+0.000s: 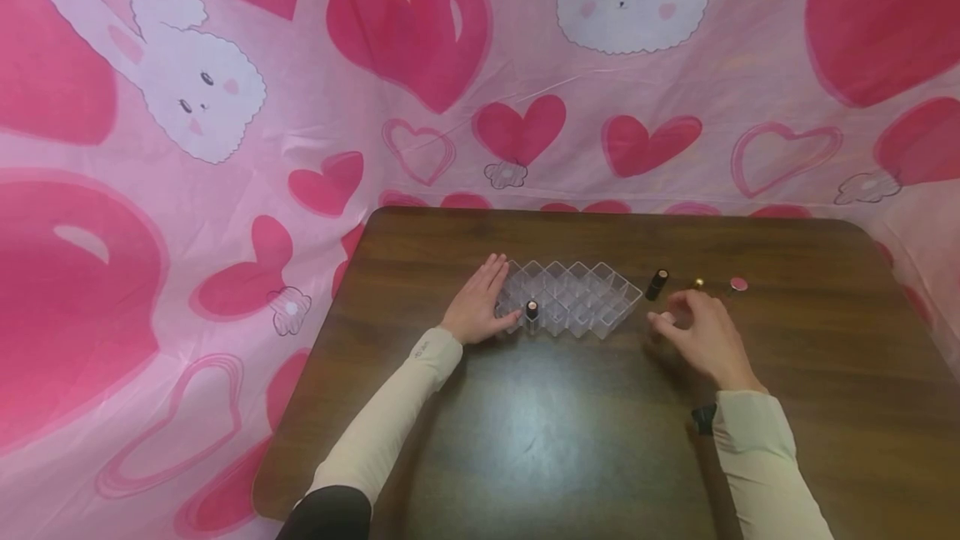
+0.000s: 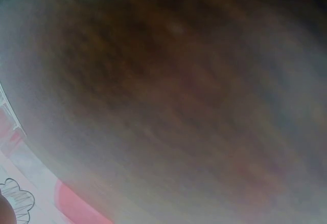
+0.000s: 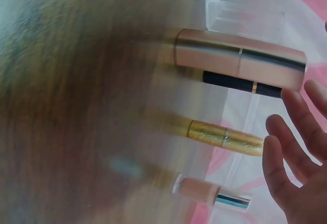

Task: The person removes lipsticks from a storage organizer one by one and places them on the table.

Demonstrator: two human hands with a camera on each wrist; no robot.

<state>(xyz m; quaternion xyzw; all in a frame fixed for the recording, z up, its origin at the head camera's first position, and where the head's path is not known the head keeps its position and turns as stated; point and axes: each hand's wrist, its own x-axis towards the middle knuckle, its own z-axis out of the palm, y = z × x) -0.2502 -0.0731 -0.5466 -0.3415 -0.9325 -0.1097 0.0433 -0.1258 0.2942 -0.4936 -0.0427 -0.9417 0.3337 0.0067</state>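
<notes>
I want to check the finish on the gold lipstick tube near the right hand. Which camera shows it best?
The right wrist view: the gold lipstick tube stands large there, its textured gold surface clear, close to the right hand. The head view shows only a tiny gold top behind that hand. The left wrist view shows only blurred table.

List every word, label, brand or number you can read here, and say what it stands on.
No readable text in any view.
Left sleeve: a small mark near the cuff, too small to read.
Lipstick tubes: no lettering shows; the view is blurred.
Clear organiser and pink cloth: only pictures, no words.
</notes>
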